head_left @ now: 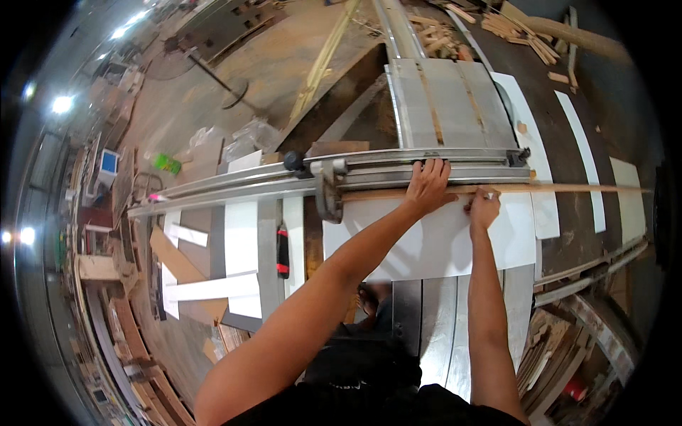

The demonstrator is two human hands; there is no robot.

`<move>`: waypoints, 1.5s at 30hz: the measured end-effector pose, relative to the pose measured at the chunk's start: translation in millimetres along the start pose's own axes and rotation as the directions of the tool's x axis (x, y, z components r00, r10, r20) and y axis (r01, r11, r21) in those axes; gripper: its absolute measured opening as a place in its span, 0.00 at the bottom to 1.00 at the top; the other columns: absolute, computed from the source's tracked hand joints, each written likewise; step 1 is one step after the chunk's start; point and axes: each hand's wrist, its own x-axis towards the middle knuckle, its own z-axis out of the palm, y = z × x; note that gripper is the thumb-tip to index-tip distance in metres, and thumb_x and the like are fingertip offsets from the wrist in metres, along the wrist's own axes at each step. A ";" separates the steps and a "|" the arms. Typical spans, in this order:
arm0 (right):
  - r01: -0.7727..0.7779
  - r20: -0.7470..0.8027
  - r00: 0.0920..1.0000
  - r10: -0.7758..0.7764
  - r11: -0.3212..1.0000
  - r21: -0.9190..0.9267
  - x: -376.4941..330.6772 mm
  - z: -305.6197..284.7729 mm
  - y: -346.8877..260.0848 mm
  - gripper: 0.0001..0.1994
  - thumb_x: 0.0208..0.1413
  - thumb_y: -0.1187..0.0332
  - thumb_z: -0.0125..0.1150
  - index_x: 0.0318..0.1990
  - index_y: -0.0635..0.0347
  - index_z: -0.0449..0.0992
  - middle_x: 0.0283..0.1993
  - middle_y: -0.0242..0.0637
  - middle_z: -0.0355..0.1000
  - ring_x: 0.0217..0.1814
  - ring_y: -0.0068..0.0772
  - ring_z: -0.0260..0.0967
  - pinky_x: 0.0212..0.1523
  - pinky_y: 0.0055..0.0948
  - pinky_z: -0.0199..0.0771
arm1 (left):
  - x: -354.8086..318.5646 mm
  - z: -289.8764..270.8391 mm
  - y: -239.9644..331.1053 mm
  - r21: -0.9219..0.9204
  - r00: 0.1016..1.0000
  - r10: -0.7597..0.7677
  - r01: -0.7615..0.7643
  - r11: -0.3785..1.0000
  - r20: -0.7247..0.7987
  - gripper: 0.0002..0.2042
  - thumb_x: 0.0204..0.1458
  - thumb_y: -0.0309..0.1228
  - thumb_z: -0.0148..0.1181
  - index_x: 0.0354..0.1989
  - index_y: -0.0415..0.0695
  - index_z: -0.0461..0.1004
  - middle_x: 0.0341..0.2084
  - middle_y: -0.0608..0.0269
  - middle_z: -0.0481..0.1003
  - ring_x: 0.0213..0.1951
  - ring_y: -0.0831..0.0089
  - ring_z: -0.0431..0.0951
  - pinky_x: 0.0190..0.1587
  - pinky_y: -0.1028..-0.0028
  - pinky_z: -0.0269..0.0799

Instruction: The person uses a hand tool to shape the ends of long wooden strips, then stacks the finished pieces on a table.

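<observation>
My left hand [428, 187] reaches over the long metal crosscut fence [263, 193]. Its fingers curl onto the fence, and the thumb points right beside a thin wooden strip [568, 188]. The strip lies along the near side of the fence and runs off to the right. Close to the strip, my right hand [484, 209] is closed in a pinch. A small pale spot shows at its fingertips, too small to name. Beneath both hands lies a white panel [426, 245]. Left of them, a metal flip stop [328, 190] hangs on the fence.
Beyond the fence is a grey slotted machine table [455, 106]. A red-and-black utility knife [283, 252] lies to the left, near white offcuts [213, 288]. Wood scraps [522, 35] lie at the far right; more offcuts [558, 355] fill the lower right. A stand fan [213, 82] stands far left.
</observation>
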 end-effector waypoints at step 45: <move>0.695 0.563 0.705 -0.431 0.264 -0.669 272.1 -259.5 -23.8 0.18 0.42 0.67 0.70 0.41 0.69 0.77 0.45 0.48 0.74 0.49 0.50 0.71 0.49 0.39 0.71 | 70.7 54.3 90.7 0.058 0.995 0.007 -0.013 0.998 0.097 0.41 0.33 0.59 0.68 0.50 0.37 0.69 0.39 0.60 0.67 0.44 0.64 0.66 0.46 0.61 0.58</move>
